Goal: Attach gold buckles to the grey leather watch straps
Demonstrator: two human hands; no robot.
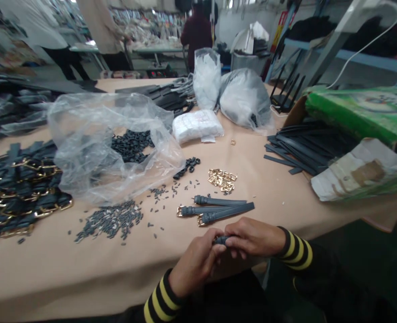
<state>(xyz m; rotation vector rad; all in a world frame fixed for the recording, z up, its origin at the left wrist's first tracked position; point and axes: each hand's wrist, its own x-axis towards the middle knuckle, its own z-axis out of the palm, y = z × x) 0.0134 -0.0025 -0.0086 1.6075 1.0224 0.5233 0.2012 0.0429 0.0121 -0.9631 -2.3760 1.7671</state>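
Near the table's front edge, my left hand (196,262) and my right hand (254,237) meet around a small dark strap piece (221,240). Both hands pinch it between thumb and fingers, and the fingers cover much of it. Just beyond them lie several dark straps (227,213) with gold buckles at their left ends. Behind the straps is a small heap of loose gold buckles (222,179). To the left, many small dark pieces (112,220) are scattered in a pile.
A clear plastic bag (84,152) holds black loops (131,146). Buckled straps (23,193) are heaped at far left. A white packet (198,125) and stuffed bags (245,98) stand behind. At right, a green box (363,112) holds dark strips (306,148). People stand in the background.
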